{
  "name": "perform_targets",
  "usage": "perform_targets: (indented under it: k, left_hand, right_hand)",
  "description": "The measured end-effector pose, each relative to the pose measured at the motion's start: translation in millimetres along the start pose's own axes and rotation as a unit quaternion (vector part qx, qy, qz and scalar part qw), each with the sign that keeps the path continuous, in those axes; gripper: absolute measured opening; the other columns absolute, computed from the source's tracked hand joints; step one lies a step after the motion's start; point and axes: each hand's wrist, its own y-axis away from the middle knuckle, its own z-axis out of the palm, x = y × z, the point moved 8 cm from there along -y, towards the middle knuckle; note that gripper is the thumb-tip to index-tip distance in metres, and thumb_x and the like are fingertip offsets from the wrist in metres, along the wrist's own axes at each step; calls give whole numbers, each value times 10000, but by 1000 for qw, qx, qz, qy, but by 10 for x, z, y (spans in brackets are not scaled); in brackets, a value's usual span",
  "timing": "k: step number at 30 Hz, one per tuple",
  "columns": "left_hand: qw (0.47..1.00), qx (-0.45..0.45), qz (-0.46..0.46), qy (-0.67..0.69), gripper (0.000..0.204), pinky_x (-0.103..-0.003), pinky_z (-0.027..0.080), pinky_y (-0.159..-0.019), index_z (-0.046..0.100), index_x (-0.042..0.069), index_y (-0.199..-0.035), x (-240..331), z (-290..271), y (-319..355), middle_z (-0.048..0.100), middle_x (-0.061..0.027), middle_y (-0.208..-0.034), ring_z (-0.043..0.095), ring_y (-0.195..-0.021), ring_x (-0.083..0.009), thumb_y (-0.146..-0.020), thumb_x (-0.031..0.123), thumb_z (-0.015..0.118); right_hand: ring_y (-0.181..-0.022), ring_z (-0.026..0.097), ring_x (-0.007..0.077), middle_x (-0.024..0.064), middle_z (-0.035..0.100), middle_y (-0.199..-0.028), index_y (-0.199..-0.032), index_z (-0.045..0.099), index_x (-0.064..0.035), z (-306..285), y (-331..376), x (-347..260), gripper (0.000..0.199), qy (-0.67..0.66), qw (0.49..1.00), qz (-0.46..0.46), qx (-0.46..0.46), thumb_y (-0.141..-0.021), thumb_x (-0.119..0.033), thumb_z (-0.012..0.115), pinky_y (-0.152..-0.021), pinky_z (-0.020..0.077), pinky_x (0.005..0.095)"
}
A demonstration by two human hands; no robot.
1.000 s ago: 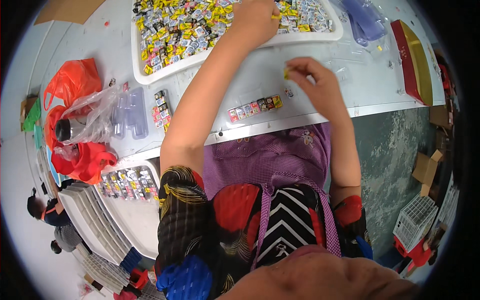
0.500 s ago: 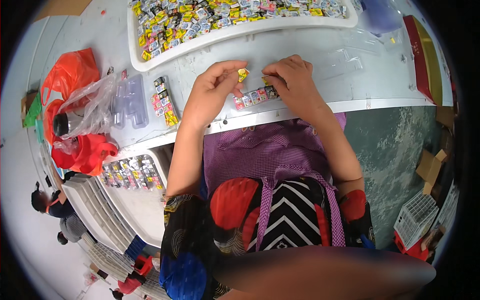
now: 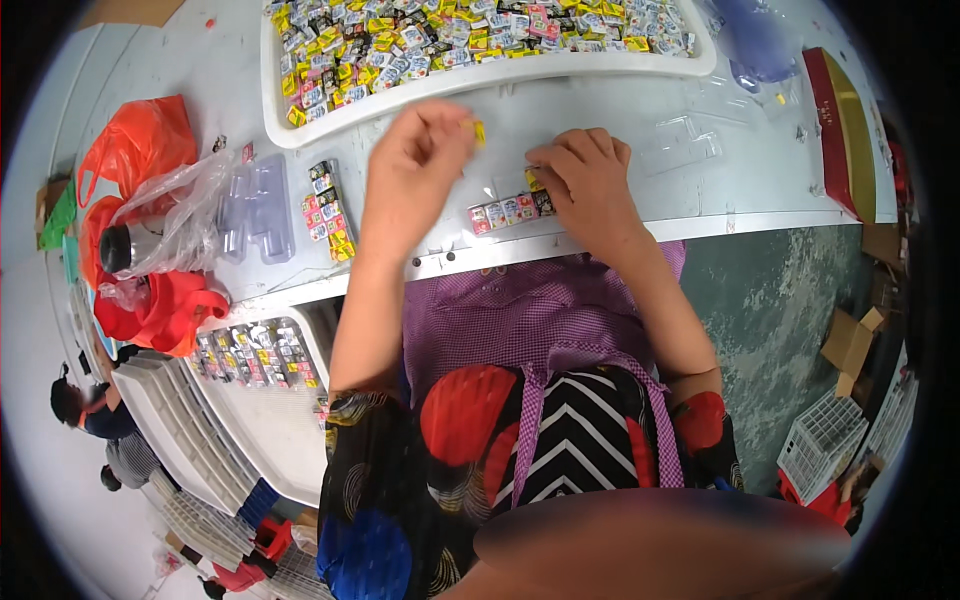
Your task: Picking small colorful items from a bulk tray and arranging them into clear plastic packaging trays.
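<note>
My left hand (image 3: 415, 175), smeared by motion, is raised over the table with thumb and fingers pinched on a small yellow wrapped block (image 3: 479, 132). My right hand (image 3: 590, 180) bends over the right end of a short row of small pink, white and black blocks (image 3: 508, 213) near the table's front edge. Its thumb and forefinger close on another yellow block (image 3: 534, 180) just above that row; part of this block is hidden by the fingers. A second cluster of black, pink and yellow blocks (image 3: 328, 212) lies left of my left hand.
A white tray (image 3: 600, 68) heaped with loose blocks spans the far side. Clear plastic moulded trays (image 3: 258, 210) lie at left, beside red bags (image 3: 140, 150) and a bottle (image 3: 130, 247) in clear plastic. Below the left edge stands a tray of packed blocks (image 3: 265, 435). People are farther left.
My left hand has lifted away from the row, up and to the left, carrying the yellow block. My right hand stays at the row's right end. The whole view has shifted slightly.
</note>
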Motion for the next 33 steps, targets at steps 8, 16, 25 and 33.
perform_targets:
  k: [8,16,25,33]
  left_hand:
    - [881,107,348,-303,131,-263,458,-617,665,34,-956,704,66,-625,565,-49,-734,532,-656,-140,-830,60,638]
    - [814,-95,353,-451,124,-455,459,-753,680,24,-799,673,911,-1065,646,-186,-808,581,-769,-363,-788,72,567]
    - [830,-67,401,-382,115,-454,455,-745,670,16,-770,755,838,-977,641,-187,-817,588,-790,-361,-802,80,579]
    - [953,-88,217,-193,162,-265,468,-639,664,48,-972,412,252,-271,552,-61,-765,537,-690,-149,-811,47,644]
  right_hand:
    - [-987,518,237,31,601,-994,-1003,658,-132,-191,-110,32,215,-32,998,9,51,-793,-89,661,-886,336,379]
    - [-965,558,246,54,644,-1006,-1046,662,-117,-673,-231,281,241,20,986,-12,165,-808,-83,675,-860,392,350]
    - [-725,602,350,180,628,-762,-825,653,-2,-465,-1080,885,119,144,983,111,-17,-793,-116,639,-687,472,423]
    - [-830,589,281,137,628,-850,-916,658,-30,-642,-1057,705,129,-39,998,38,29,-828,-119,627,-754,458,369]
